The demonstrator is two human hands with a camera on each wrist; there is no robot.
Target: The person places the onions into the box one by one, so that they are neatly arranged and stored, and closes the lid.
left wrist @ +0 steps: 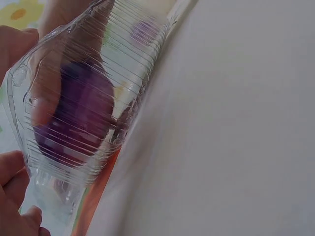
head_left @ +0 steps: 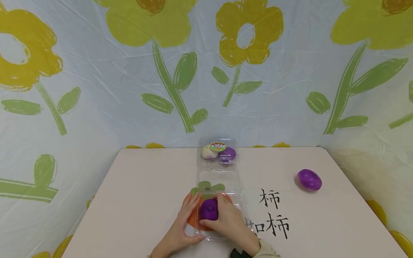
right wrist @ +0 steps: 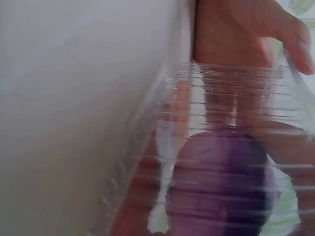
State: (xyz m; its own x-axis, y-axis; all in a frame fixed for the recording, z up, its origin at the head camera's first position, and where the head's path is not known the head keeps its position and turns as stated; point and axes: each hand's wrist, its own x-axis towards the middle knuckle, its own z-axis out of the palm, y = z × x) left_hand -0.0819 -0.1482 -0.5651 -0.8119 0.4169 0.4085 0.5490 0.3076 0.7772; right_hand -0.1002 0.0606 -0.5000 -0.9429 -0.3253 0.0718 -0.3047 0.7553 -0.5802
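Purple fruit (head_left: pixel 208 209) in the open box (head_left: pixel 243 204), within the right hand's grip.

The right hand (head_left: pixel 230 219) holds it between thumb and fingers; the left hand (head_left: pixel 180 226) is spread wide along the box's left side, thumb near the front edge. Whether the fruit rests on the box floor, I cannot tell. The box looks thin, so a hard squeeze from the left could buckle its wall, and right-hand knuckles catching the rim could drag or tip it. Let go off-centre, the round fruit could roll against a side. A bump at the back could shift the folded-back lid (head_left: pixel 232 179).
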